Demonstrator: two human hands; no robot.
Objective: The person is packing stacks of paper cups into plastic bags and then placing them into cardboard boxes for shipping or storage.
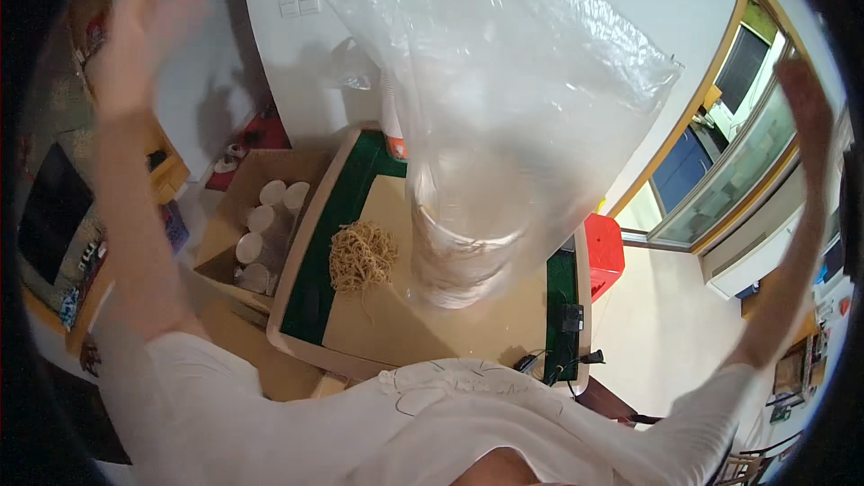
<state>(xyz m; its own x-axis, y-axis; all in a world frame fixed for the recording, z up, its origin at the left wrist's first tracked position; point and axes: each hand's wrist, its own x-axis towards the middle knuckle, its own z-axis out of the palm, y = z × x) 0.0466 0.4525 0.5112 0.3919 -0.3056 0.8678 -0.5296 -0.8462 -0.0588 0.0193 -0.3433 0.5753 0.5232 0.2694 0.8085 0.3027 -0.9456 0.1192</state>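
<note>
A large clear plastic bag (531,63) billows up from the table in the middle of the view, its top running past the upper edge. Inside its lower part is a pale, ringed round bundle (463,270); the plastic blurs what it is. My left hand (162,0) is raised high at the upper left, apart from the bag, smeared by motion and partly cut off. My right hand (804,94) is up at the far right, well away from the bag, dark and blurred. Left of the bundle lies a tangled heap of tan shredded strands (362,256).
The table has a green top (310,297) with a cardboard sheet (387,328) over it. To its left stands a cardboard box (220,238) with several white round-topped items. A red stool (603,256) is at the right. A black plug (590,357) and cables lie by the near right corner.
</note>
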